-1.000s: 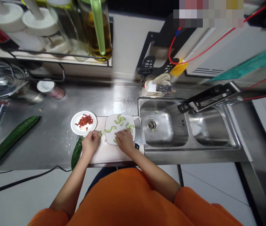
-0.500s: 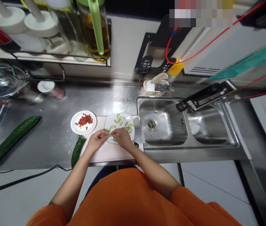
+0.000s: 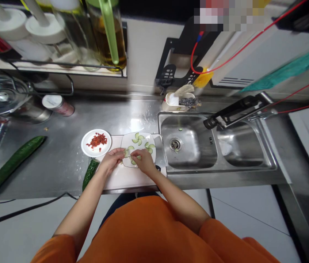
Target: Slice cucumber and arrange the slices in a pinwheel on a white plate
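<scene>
A white square plate (image 3: 143, 145) with several pale green cucumber slices (image 3: 138, 139) arranged in fans sits on a light cutting board (image 3: 127, 178). My left hand (image 3: 112, 159) and my right hand (image 3: 143, 161) meet over the plate's near edge. Their fingertips are pinched together on a cucumber slice (image 3: 133, 157) that they hold between them. A cut cucumber piece (image 3: 89, 173) lies at the board's left edge. A knife blade (image 3: 161, 155) rests beside the plate on the right.
A small round plate of chopped red bits (image 3: 96, 142) stands left of the board. A whole cucumber (image 3: 10, 166) lies far left on the steel counter. A double sink (image 3: 190, 144) with a black tap (image 3: 236, 109) is on the right. Oil bottles stand on a rack at the back.
My left hand moved right from the board's left side to the plate and joined my right hand. Both now pinch a slice over the plate's near edge.
</scene>
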Demonstrator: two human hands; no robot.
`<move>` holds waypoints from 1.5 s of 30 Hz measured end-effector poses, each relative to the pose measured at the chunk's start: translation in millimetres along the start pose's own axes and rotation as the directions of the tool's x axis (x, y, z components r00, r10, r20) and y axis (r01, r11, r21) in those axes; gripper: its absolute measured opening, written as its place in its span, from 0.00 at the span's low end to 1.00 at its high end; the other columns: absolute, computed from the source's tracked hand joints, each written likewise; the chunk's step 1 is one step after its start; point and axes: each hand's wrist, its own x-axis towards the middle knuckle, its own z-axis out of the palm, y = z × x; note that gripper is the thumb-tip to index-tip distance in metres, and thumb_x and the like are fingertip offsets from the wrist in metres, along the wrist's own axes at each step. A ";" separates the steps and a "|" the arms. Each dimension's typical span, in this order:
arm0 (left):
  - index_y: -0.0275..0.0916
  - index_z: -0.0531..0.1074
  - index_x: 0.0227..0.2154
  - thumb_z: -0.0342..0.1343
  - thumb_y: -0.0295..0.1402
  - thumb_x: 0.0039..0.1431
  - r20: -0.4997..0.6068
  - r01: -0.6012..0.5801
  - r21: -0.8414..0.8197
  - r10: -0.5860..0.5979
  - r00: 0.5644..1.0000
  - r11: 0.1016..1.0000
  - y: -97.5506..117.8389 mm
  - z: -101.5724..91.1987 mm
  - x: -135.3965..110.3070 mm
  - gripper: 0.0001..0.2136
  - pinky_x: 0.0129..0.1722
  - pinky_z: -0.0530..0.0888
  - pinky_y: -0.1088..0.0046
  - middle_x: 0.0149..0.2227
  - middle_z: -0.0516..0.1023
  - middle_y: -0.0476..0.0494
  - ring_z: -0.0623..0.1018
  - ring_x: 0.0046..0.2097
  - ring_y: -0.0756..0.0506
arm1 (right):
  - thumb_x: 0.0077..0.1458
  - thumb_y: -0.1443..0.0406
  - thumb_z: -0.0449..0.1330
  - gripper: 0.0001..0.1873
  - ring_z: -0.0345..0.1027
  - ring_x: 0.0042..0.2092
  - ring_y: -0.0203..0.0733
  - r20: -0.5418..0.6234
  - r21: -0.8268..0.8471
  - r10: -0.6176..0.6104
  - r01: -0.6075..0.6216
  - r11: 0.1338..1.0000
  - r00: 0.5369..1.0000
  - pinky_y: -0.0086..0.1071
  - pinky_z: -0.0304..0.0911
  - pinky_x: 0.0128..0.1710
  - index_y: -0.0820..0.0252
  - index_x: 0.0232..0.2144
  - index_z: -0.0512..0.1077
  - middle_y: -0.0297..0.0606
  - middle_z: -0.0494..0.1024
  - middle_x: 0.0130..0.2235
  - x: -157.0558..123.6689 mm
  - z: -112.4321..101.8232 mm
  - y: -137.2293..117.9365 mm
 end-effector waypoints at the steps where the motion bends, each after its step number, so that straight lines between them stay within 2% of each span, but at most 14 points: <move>1: 0.34 0.76 0.37 0.70 0.40 0.32 -0.006 -0.034 0.020 0.034 0.999 0.999 1.6 -0.2 3.5 0.25 0.24 0.66 0.78 0.24 0.76 0.48 0.70 0.23 0.54 | 0.56 0.67 0.59 0.05 0.67 0.41 0.40 -0.017 0.022 0.043 -0.043 0.999 0.999 0.30 0.59 0.40 0.55 0.35 0.75 0.32 0.78 0.31 1.2 2.2 0.2; 3: 0.34 0.77 0.36 0.70 0.40 0.31 -0.025 -0.105 0.082 0.107 0.994 0.991 5.1 -0.3 10.0 0.25 0.29 0.69 0.75 0.29 0.79 0.45 0.73 0.26 0.52 | 0.56 0.67 0.59 0.05 0.67 0.40 0.40 -0.042 0.053 0.124 -0.122 0.991 0.991 0.30 0.59 0.39 0.56 0.35 0.74 0.32 0.77 0.31 4.6 6.9 -0.3; 6: 0.35 0.78 0.35 0.67 0.41 0.36 -0.068 -0.191 0.288 0.220 0.973 0.938 10.4 0.1 17.8 0.21 0.33 0.70 0.74 0.30 0.80 0.45 0.74 0.29 0.50 | 0.56 0.67 0.57 0.04 0.67 0.38 0.40 -0.041 0.031 0.200 -0.199 0.979 0.979 0.31 0.57 0.37 0.57 0.35 0.72 0.33 0.76 0.31 11.2 13.3 -3.2; 10: 0.38 0.78 0.33 0.61 0.39 0.44 -0.063 -0.270 0.575 0.370 0.927 0.773 17.5 2.5 23.8 0.13 0.33 0.69 0.74 0.28 0.79 0.48 0.74 0.30 0.49 | 0.57 0.67 0.55 0.06 0.66 0.39 0.43 -0.034 -0.109 0.262 -0.264 0.958 0.964 0.32 0.55 0.36 0.57 0.38 0.70 0.34 0.76 0.31 19.4 19.3 -7.5; 15: 0.40 0.77 0.31 0.56 0.35 0.48 0.006 -0.320 0.738 0.468 0.884 0.595 24.7 6.7 26.0 0.09 0.34 0.68 0.75 0.27 0.79 0.49 0.75 0.31 0.48 | 0.59 0.66 0.53 0.07 0.65 0.41 0.46 -0.032 -0.213 0.297 -0.297 0.931 0.954 0.34 0.54 0.37 0.56 0.38 0.70 0.38 0.76 0.33 25.7 24.6 -9.8; 20: 0.41 0.76 0.30 0.54 0.34 0.49 0.039 -0.312 0.797 0.471 0.881 0.518 26.9 8.3 29.9 0.08 0.33 0.67 0.75 0.28 0.79 0.49 0.75 0.30 0.48 | 0.60 0.67 0.52 0.08 0.63 0.43 0.47 -0.027 -0.253 0.304 -0.301 0.920 0.952 0.34 0.53 0.37 0.56 0.37 0.71 0.39 0.76 0.33 28.4 29.1 -11.9; 30: 0.40 0.76 0.31 0.52 0.34 0.51 0.060 -0.299 0.820 0.446 0.893 0.488 28.3 10.6 34.7 0.09 0.33 0.65 0.75 0.29 0.79 0.49 0.74 0.31 0.48 | 0.61 0.66 0.51 0.10 0.59 0.46 0.49 0.006 -0.267 0.336 -0.322 0.908 0.942 0.36 0.52 0.40 0.57 0.38 0.72 0.42 0.74 0.34 30.2 30.5 -15.8; 37: 0.40 0.75 0.29 0.52 0.33 0.53 0.114 -0.309 0.875 0.462 0.879 0.372 27.6 11.6 37.0 0.08 0.31 0.64 0.74 0.28 0.78 0.47 0.72 0.29 0.48 | 0.60 0.67 0.50 0.12 0.58 0.48 0.51 0.004 -0.323 0.268 -0.253 0.912 0.963 0.37 0.52 0.40 0.57 0.37 0.73 0.44 0.76 0.36 29.0 34.8 -14.3; 42: 0.39 0.76 0.31 0.51 0.33 0.54 0.168 -0.336 0.897 0.483 0.859 0.286 26.2 12.0 37.6 0.09 0.35 0.66 0.73 0.32 0.79 0.44 0.74 0.34 0.46 | 0.60 0.68 0.49 0.12 0.57 0.49 0.51 0.030 -0.365 0.248 -0.220 0.905 0.968 0.38 0.52 0.40 0.58 0.37 0.73 0.45 0.77 0.40 29.7 36.5 -14.2; 45: 0.40 0.77 0.32 0.51 0.32 0.54 0.164 -0.339 0.893 0.486 0.858 0.297 25.9 11.8 37.2 0.09 0.36 0.66 0.73 0.32 0.80 0.44 0.75 0.35 0.46 | 0.60 0.68 0.49 0.13 0.56 0.49 0.52 0.041 -0.382 0.235 -0.202 0.902 0.971 0.39 0.53 0.40 0.58 0.38 0.73 0.45 0.77 0.41 29.8 36.8 -14.0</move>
